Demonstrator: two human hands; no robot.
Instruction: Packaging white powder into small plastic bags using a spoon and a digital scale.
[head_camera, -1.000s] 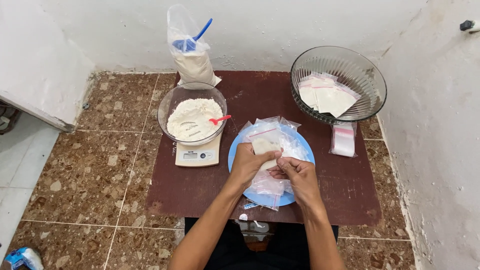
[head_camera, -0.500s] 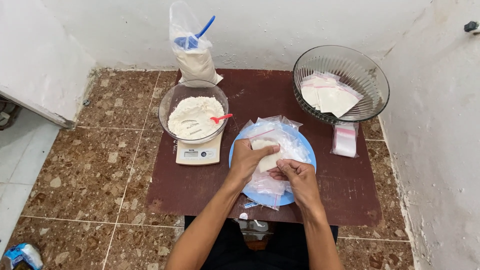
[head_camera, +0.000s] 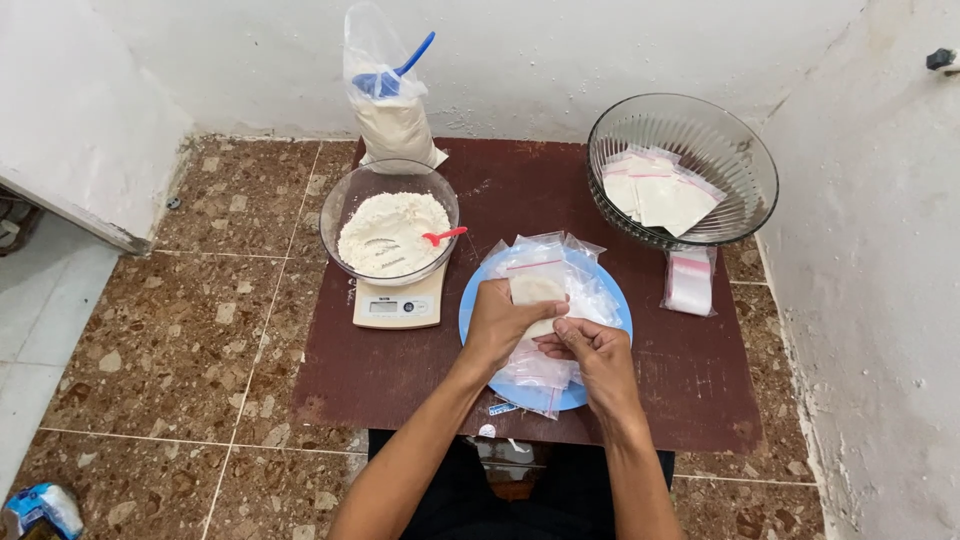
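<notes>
- My left hand (head_camera: 505, 322) was closed around a small clear bag of white powder (head_camera: 535, 290), pinching it over the blue plate (head_camera: 610, 300).
- My right hand (head_camera: 590, 345) was curled shut at the bag's lower edge, touching the left; exactly where its fingertips gripped was hidden behind the knuckles.
- The plate was mostly buried under a heap of empty clear bags (head_camera: 560, 262), so I only saw its rim.
- I couldn't make out the reading on the white scale (head_camera: 398, 306); too small, and the glass bowl of flour (head_camera: 390, 222) sat on top and covered its platform.
- A small red spoon (head_camera: 443, 236) lay in that flour, its head sunk out of sight.
- Behind, a plastic sack of flour (head_camera: 392, 105) stood near the wall with a blue scoop (head_camera: 400, 72) poking out, bowl end hidden inside.
- Far right, a big glass bowl (head_camera: 745, 160) held filled packets (head_camera: 660, 192); just beside it lay a stack of small bags (head_camera: 690, 282).
- All of it sat on a low, scuffed dark-brown tabletop (head_camera: 690, 390).
- Floor (head_camera: 170, 310): brown speckled tile. Walls: rough white plaster.
- Bottom left, a blue-and-white package (head_camera: 40, 510) was cut off by the frame.
</notes>
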